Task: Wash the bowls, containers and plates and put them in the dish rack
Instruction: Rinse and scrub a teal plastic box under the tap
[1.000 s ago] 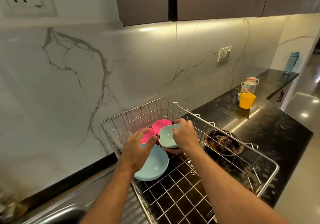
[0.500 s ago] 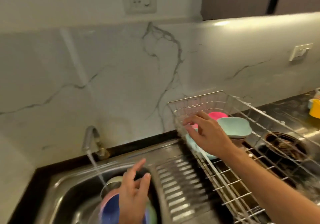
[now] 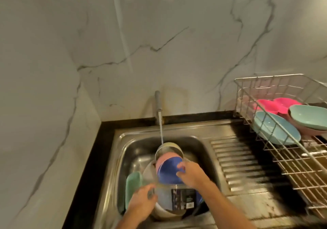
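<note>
Both hands down in the stainless steel sink (image 3: 127,145). Left hand (image 3: 141,202) at the near-left rim of a clear plastic container with a dark label (image 3: 178,200), fingers curled onto its edge. Right hand (image 3: 191,174) on the dark blue round plate (image 3: 168,172), thumb and fingers pinching its right rim; the plate stands tilted inside the clear container.

Just behind the blue plate, touching it, a pale pink plate (image 3: 161,159). Behind that, a round steel bowl (image 3: 168,146). A thin stream of water from the metal tap (image 3: 158,103) lands at the steel bowl's rim. A mint green flat dish (image 3: 132,184) stands on edge at the left of the sink, beside the clear container.

On the black counter (image 3: 85,175) to the right, a wire dish rack (image 3: 276,105) set past the ribbed drainboard (image 3: 237,161). In the rack: 1 light blue shallow bowl (image 3: 276,129) leaning at the near-left corner, pink bowls (image 3: 276,105) behind it, 1 teal bowl (image 3: 309,117) stacked on a pinkish one at the frame's right edge.

Some motion blur on the hands; exact finger contact on the container rim is hard to read.
</note>
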